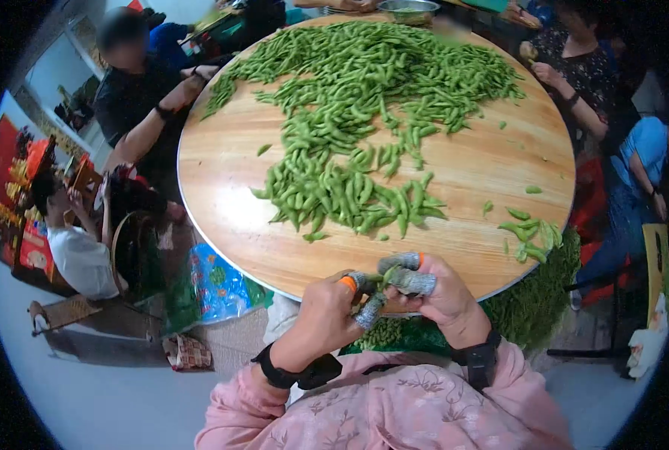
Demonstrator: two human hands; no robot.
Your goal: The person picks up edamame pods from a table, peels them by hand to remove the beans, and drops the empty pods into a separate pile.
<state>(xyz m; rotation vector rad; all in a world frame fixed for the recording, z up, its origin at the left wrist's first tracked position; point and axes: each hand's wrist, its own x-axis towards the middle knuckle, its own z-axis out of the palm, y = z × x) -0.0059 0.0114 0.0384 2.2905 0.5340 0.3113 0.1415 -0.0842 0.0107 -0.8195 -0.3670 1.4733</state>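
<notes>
Both hands meet over the near edge of the round wooden table. My left hand has its fingers closed in a pinch, with grey finger covers on the thumb and fingertip. Facing it, my right hand wears similar grey covers, and its fingertips are also pressed together. Between the two sets of fingertips shows a green soybean pod, mostly hidden by the fingers. In front of the hands, a large heap of green soybean pods spreads back across the tabletop. A few opened pods lie at the right edge.
A metal bowl stands at the far edge. People sit around the table, one at the left and one at the right. Below the right edge lies a green heap; shelled beans sit below the hands. A blue bag lies left.
</notes>
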